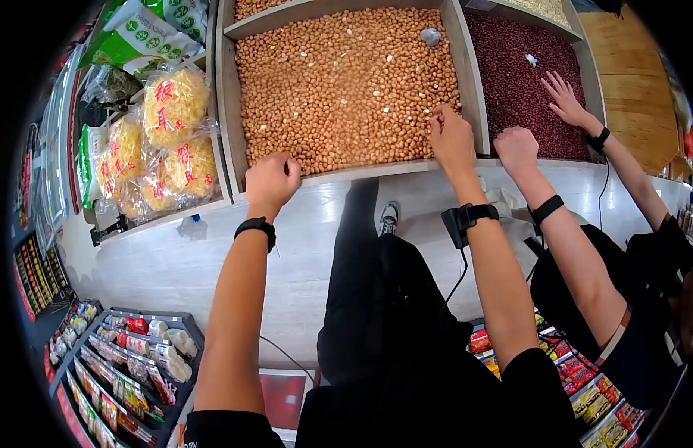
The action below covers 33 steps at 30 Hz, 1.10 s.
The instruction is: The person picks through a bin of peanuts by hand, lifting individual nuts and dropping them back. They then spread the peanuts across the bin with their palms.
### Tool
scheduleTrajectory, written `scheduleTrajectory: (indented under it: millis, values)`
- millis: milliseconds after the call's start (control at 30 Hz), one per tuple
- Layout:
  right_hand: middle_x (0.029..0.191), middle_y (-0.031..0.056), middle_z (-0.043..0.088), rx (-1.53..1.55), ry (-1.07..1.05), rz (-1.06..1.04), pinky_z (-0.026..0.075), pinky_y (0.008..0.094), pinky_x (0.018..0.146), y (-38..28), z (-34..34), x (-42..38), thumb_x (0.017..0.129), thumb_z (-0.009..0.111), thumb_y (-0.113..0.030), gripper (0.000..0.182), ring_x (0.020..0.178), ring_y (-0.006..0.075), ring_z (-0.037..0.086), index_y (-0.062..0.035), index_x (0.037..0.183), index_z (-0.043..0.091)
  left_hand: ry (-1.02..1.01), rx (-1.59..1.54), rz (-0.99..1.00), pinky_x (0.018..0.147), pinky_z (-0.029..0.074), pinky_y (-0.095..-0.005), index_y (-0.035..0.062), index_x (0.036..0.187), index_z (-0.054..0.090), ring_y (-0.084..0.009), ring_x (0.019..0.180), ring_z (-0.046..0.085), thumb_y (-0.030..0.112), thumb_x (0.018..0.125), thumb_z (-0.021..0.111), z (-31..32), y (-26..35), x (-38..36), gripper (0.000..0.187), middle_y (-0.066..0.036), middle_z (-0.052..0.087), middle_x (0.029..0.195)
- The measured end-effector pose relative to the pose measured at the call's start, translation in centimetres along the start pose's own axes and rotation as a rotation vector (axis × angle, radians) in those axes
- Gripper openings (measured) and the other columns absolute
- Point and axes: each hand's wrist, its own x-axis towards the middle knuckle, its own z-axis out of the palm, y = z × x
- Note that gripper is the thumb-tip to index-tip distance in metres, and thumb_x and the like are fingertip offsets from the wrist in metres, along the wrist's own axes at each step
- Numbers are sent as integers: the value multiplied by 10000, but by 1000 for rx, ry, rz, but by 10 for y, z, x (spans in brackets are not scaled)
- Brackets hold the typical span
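Note:
A wooden bin of shelled peanuts (339, 89) lies in front of me, with a few pale ones among the reddish-brown. My left hand (272, 179) is closed at the bin's front left edge, its curled fingers mostly hidden behind its back. At the front right corner, my right hand (452, 140) reaches over the peanuts with fingers bent together; whatever they hold is too small or hidden to name. A small grey crumpled piece (431, 36) sits on the peanuts at the back right.
To the right, a co-worker has one fist (516, 148) at the bin edge and an open hand (566, 101) over dark red beans (518, 82). Bagged dried white fungus (175, 108) fills the left compartment. Snack shelves (130, 373) stand behind at lower left. Cables hang from the wrist straps.

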Motion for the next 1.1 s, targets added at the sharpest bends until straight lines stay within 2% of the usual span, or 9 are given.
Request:
scheduleTrajectory:
  millis: [100,233,333,567,667,733,833,1067,1100]
  values:
    - [971,182,698,64,26,-87,515,495,803,0,-2,0,940,623,-167,136,938,402,658,-33,951,644,-2,27,8,617,506,-504,64,710,635,-369,695,646,237,843,559,-2,0,6,232,-140,673,746]
    - [948,194,682,53,-20,-27,506,496,797,-2,-3,-3,941,622,-162,151,924,410,643,-13,926,647,48,-11,28,614,508,-501,68,706,635,-358,688,648,232,843,559,1,-1,2,227,-132,672,736]
    - [899,201,655,35,113,-204,487,518,776,3,1,-1,955,600,-158,162,880,422,620,-2,921,629,22,0,12,611,510,-500,70,701,633,-356,686,648,228,842,559,-2,2,2,225,-127,671,733]
    - [913,219,646,33,63,-109,480,520,773,-1,-2,1,979,571,-191,210,894,439,605,-2,899,614,-20,21,-1,609,510,-500,69,694,633,-362,678,644,230,844,560,-4,2,4,232,-131,670,731]
    - [937,205,665,85,95,-113,497,490,778,2,1,-2,966,601,-179,190,901,419,624,-1,918,646,12,13,4,609,510,-499,66,692,631,-363,675,642,230,844,559,1,-1,2,235,-133,667,727]
    - [995,183,693,189,218,-245,519,457,798,5,2,-4,941,638,-144,163,924,389,653,-4,998,698,55,-18,31,611,512,-496,63,694,634,-365,677,643,229,845,558,0,-1,1,237,-134,668,730]
    - [1034,175,710,205,178,-238,531,437,823,8,0,-3,918,662,-106,203,934,365,676,-11,1088,718,9,17,19,611,510,-497,63,694,636,-365,679,645,232,848,559,-2,0,3,241,-134,672,735]
    - [931,192,719,186,233,-274,542,436,781,10,4,-2,907,680,-111,206,856,384,685,-33,1093,723,36,19,23,609,502,-511,67,684,623,-367,682,643,236,847,559,0,-1,3,244,-130,662,722]
    - [914,192,717,199,169,-193,538,442,758,9,3,-3,904,688,-119,187,842,383,686,-35,1068,724,41,18,26,611,503,-512,68,685,623,-367,683,643,237,847,559,1,-1,2,242,-129,662,724]
